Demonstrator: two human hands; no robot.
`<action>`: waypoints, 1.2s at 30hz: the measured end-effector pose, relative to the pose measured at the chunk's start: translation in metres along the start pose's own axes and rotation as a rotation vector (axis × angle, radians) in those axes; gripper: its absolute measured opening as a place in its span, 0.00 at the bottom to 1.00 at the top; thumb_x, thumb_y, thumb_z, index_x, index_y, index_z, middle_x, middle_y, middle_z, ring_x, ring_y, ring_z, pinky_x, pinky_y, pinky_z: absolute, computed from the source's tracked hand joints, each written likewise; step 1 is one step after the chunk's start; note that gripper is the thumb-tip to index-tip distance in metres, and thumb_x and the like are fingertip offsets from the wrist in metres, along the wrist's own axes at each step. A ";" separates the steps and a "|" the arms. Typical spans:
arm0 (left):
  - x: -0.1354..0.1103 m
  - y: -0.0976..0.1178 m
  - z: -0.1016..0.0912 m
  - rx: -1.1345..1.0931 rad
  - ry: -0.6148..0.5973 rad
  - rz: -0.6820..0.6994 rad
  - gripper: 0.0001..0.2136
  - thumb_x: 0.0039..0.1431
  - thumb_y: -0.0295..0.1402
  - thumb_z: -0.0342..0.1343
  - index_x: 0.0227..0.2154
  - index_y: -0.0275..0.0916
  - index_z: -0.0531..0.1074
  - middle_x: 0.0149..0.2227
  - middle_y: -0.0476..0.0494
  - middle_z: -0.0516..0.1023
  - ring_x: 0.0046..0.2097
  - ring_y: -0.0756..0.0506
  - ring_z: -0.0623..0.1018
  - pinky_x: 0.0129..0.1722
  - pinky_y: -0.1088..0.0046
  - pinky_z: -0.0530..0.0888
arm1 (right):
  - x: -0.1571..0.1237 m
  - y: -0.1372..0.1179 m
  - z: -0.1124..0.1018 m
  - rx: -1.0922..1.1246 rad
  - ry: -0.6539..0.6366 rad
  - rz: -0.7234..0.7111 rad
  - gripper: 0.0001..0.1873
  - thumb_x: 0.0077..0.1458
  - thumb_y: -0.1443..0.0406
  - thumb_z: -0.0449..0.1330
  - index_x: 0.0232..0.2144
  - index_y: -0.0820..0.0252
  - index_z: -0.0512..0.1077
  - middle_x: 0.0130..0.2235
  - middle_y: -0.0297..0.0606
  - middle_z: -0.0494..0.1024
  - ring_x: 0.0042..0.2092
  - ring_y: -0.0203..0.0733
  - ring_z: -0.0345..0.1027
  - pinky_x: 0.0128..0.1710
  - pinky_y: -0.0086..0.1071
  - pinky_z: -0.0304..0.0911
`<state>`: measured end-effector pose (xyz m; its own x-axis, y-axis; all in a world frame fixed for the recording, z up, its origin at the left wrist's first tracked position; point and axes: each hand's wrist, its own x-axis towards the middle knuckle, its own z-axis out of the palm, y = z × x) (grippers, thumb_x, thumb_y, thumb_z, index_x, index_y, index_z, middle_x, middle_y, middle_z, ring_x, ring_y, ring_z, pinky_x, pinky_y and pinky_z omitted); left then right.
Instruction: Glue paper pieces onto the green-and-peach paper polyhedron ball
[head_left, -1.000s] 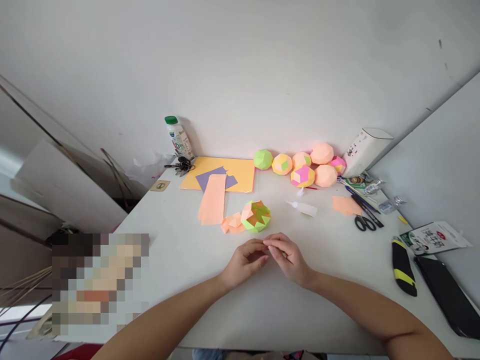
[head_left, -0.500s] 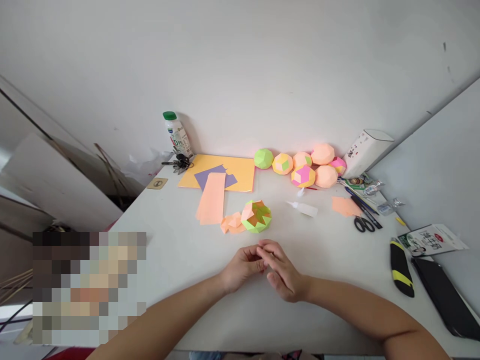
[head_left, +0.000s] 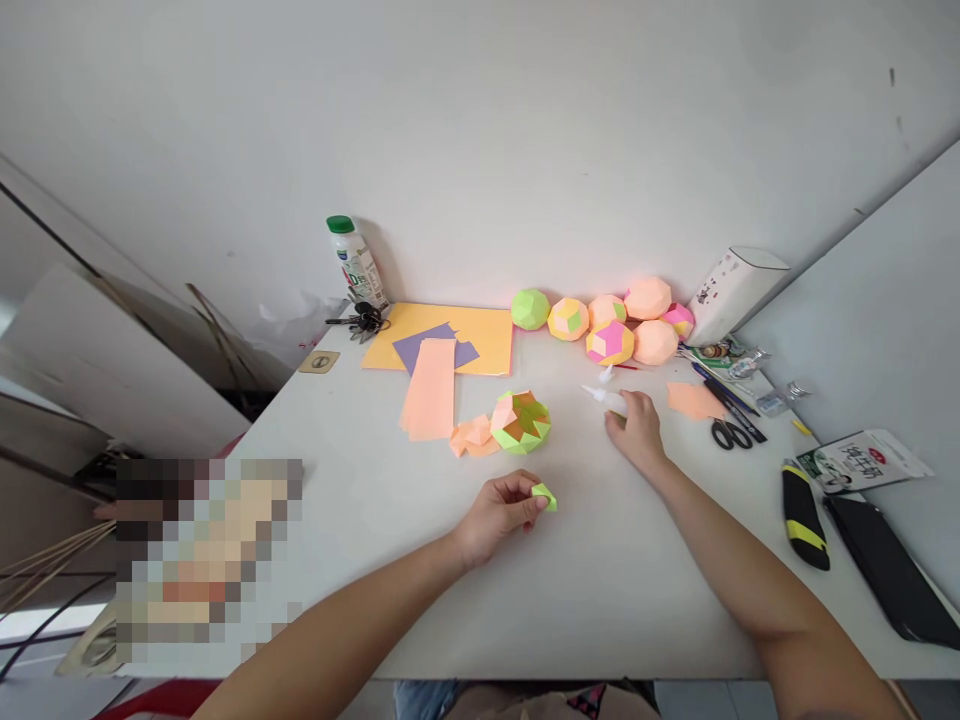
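Observation:
My left hand pinches a small folded green paper piece between thumb and fingertips, just above the table. Farther right, my right hand has its fingers closed around the body of a white glue bottle, whose thin nozzle points left. Beyond my left hand sits a part-built green and peach paper ball, its top open and edged with points. Touching its left side are folded peach paper pieces. A small white cap lies behind the bottle.
Finished paper balls line the wall. Peach strips overlap purple paper on a yellow sheet. Scissors, pens and a black-and-yellow cutter lie right. A green-capped bottle and keys stand back left.
My hands, together before, are now apart. The right one has moved right and away from me to grip the glue bottle. The green piece now shows in my left fingers.

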<state>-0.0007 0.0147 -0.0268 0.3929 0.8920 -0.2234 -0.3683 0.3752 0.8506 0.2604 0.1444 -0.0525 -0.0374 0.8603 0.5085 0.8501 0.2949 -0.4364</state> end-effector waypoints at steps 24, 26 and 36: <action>-0.001 0.006 -0.005 0.004 -0.119 -0.064 0.16 0.47 0.44 0.65 0.24 0.36 0.69 0.25 0.52 0.65 0.24 0.53 0.67 0.29 0.73 0.66 | 0.008 -0.139 -0.089 1.167 -0.500 0.117 0.15 0.52 0.54 0.64 0.31 0.58 0.67 0.33 0.38 0.76 0.23 0.33 0.62 0.18 0.30 0.58; -0.002 0.008 -0.005 0.009 -0.133 -0.071 0.15 0.48 0.44 0.64 0.24 0.36 0.69 0.26 0.52 0.65 0.25 0.53 0.67 0.29 0.72 0.67 | 0.000 -0.142 -0.086 1.137 -0.563 0.144 0.16 0.51 0.55 0.65 0.30 0.57 0.64 0.32 0.36 0.77 0.22 0.32 0.61 0.19 0.28 0.57; -0.002 0.007 -0.004 0.085 -0.202 -0.017 0.15 0.52 0.44 0.61 0.26 0.36 0.69 0.29 0.51 0.65 0.27 0.53 0.66 0.30 0.73 0.68 | -0.018 -0.136 -0.068 1.154 -0.707 0.129 0.15 0.53 0.56 0.64 0.35 0.56 0.64 0.32 0.34 0.75 0.25 0.32 0.61 0.22 0.27 0.57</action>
<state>-0.0070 0.0162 -0.0223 0.5621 0.8142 -0.1452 -0.2915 0.3594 0.8865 0.1812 0.0604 0.0485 -0.5476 0.8326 0.0834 -0.0392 0.0741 -0.9965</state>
